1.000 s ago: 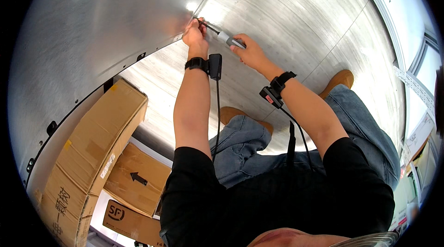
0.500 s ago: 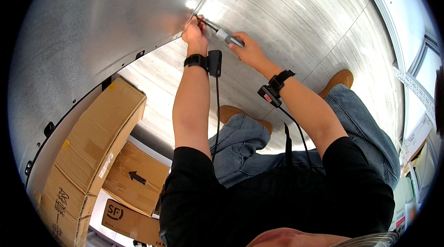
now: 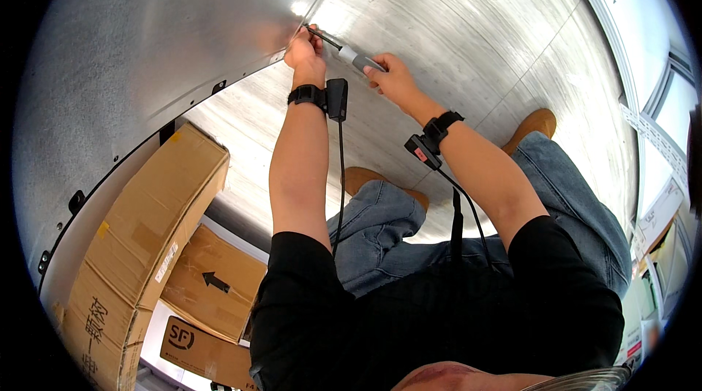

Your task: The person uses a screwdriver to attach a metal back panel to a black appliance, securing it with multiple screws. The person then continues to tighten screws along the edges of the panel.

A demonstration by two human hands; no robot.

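Observation:
My right hand [image 3: 395, 79] is closed round the grey handle of a screwdriver [image 3: 355, 57]. Its thin dark shaft slants up and left to the lower edge of a large metal panel [image 3: 168, 32], near the panel's corner. There my left hand [image 3: 303, 51] is closed, fingers curled beside the shaft's tip and touching or nearly touching the panel edge. Whatever those fingers pinch is hidden, and the screw or hole at the tip is too small to make out. Both wrists carry black straps with small boxes and cables.
A long cardboard box [image 3: 135, 237] stands at the left beside the panel, with a smaller box [image 3: 212, 277] and another carton [image 3: 205, 351] next to it. Wood-look floor [image 3: 468, 32] spreads beyond my hands. My brown shoes [image 3: 530, 128] rest on it. A white frame [image 3: 621, 47] runs along the right.
The screwdriver's handle has turned a little, and my right fingers have shifted on it. Both hands sit slightly further left in the picture; the shaft's tip stays at the panel edge.

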